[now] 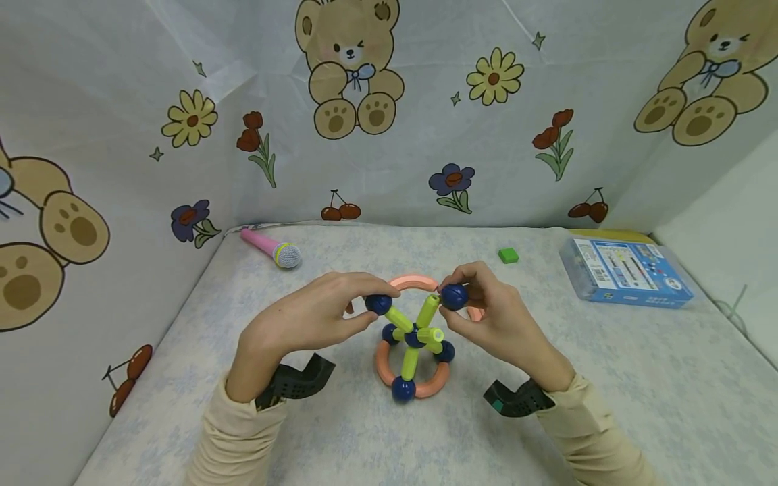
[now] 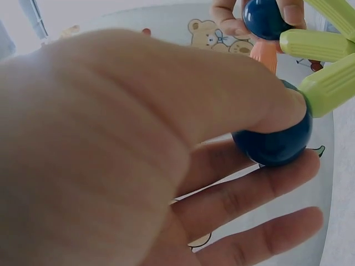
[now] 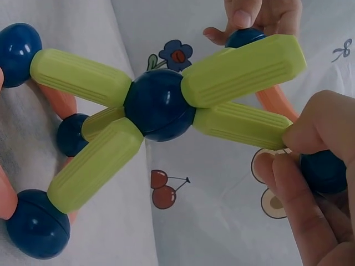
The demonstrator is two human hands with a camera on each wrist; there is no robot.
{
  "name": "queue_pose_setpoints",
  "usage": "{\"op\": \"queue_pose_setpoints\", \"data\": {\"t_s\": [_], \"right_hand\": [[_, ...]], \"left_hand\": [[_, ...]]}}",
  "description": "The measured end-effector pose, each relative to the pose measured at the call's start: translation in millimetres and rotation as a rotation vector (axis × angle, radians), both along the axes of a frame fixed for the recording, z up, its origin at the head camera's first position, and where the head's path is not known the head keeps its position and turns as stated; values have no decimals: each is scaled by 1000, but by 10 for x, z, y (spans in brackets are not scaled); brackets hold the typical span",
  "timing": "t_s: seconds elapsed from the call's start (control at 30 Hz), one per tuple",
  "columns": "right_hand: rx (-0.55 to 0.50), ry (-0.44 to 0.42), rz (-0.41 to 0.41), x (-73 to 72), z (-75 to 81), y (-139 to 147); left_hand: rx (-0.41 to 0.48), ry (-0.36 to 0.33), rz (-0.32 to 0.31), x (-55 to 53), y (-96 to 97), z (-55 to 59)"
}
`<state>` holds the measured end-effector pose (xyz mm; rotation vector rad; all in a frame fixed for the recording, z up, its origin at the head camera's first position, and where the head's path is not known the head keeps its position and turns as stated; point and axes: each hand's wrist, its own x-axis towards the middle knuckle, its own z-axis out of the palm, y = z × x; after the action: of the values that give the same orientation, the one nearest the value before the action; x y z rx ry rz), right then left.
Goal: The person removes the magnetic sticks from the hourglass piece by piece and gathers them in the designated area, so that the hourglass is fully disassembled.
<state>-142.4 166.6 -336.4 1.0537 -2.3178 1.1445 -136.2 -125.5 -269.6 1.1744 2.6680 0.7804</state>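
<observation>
A ball-and-rod building toy stands on the table, with a blue centre ball (image 1: 415,337) and several yellow-green rods (image 1: 410,364) spreading from it. Its lower rods end in blue balls (image 1: 403,389) joined by curved orange rods (image 1: 384,368). My left hand (image 1: 316,310) pinches a blue ball (image 1: 378,304) at the tip of an upper rod (image 1: 399,319). Between thumb and fingers my right hand (image 1: 498,320) holds another blue ball (image 1: 454,297), beside the tip of a second upper rod (image 3: 244,126). Whether that ball and rod touch, I cannot tell. A third upper rod (image 3: 244,69) has a bare end.
Behind the toy lies a curved orange rod (image 1: 413,281), and another orange piece (image 1: 477,313) is partly hidden by my right hand. Farther back are a pink microphone (image 1: 273,250), a green block (image 1: 508,255) and a blue-labelled box (image 1: 626,273) at the right.
</observation>
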Motion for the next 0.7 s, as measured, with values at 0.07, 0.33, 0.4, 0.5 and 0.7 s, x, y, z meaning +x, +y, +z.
{"op": "queue_pose_setpoints", "data": {"t_s": [0.07,0.33,0.4,0.5,0.7], "right_hand": [[-2,0,-3,0,-1,11],[10,-13,-73,-28,7,74],[10,-9,-105,-45,7,101],[11,4,-150,-84,-11,157],[19,7,-265,-205,-101,302]], "left_hand": [[-5,4,3,-1,-1,-1],[-8,4,8,1,-4,2],[-7,1,7,0,-8,2],[-2,2,-1,-11,-17,-14],[-1,1,-3,-7,-19,-10]]}}
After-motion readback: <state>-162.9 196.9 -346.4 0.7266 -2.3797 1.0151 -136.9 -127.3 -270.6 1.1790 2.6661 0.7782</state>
